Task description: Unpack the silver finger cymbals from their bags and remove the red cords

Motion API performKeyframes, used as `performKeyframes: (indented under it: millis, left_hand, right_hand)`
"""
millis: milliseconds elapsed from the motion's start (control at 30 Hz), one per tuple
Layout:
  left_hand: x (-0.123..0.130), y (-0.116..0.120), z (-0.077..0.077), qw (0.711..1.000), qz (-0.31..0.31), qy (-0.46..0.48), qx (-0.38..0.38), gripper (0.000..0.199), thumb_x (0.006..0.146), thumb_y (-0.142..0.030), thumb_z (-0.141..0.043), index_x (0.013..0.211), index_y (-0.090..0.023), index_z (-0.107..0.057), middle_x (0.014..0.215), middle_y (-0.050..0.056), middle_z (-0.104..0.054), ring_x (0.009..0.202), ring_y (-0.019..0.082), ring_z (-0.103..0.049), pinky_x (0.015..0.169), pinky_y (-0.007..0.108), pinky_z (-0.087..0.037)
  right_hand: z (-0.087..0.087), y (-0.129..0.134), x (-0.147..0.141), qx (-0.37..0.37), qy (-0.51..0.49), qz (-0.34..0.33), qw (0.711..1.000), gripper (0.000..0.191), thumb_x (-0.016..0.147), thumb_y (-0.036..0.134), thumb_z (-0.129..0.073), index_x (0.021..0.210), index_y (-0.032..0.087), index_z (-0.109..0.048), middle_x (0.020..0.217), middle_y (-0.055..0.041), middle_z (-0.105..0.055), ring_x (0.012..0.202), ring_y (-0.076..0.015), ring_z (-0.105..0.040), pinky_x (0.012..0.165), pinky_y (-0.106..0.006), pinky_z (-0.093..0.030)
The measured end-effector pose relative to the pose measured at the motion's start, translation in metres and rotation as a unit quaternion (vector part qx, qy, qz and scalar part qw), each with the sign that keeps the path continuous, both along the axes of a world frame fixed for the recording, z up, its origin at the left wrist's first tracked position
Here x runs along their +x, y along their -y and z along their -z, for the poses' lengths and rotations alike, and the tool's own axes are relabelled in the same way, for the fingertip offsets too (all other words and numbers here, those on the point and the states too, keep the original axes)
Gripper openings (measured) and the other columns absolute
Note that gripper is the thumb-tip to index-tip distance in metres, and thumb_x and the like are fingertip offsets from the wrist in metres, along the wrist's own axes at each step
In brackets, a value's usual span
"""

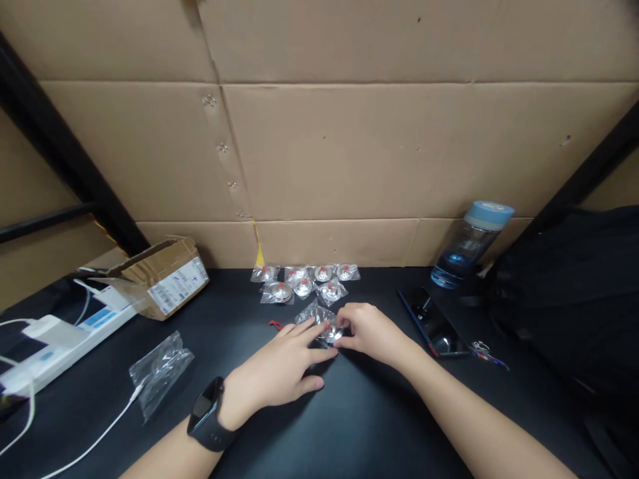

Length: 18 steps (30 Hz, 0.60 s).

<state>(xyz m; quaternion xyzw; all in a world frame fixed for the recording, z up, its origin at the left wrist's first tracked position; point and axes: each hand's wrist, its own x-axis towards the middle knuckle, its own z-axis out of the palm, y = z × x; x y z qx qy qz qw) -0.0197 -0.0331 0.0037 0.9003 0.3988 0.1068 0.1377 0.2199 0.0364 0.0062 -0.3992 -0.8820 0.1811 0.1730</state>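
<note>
A shiny round metal piece with a red part lies on the black table between my hands, partly in clear plastic wrap. My left hand, a dark watch on its wrist, lies with fingers spread, its fingertips over the wrap and the piece's left side. At the piece's right edge, my right hand pinches it between thumb and curled fingers. Behind them, several similar wrapped metal discs with red parts sit in two rows. A red loop shows beside my left fingers.
An open cardboard box, a white power strip with cables and a clear plastic bag are at left. To the right are a phone, a keyring, a blue-lidded bottle and a black bag. Cardboard walls the back.
</note>
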Motion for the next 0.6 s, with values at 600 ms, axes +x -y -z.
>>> performKeyframes:
  millis: [600]
  left_hand:
    - [-0.004,0.006,-0.013,0.999,-0.012,-0.044,-0.023,0.063,0.084,-0.026,-0.075,0.142,-0.045,-0.058,0.169,0.002,-0.027,0.153,0.045,-0.025,0.114,0.07,-0.034]
  right_hand:
    - [0.007,-0.001,-0.016,0.084,0.035,0.084,0.992,0.022,0.084,0.037,-0.078,0.081,0.021,-0.063,0.083,-0.0008,-0.072,0.073,-0.0165,-0.063,0.063,-0.026,-0.031]
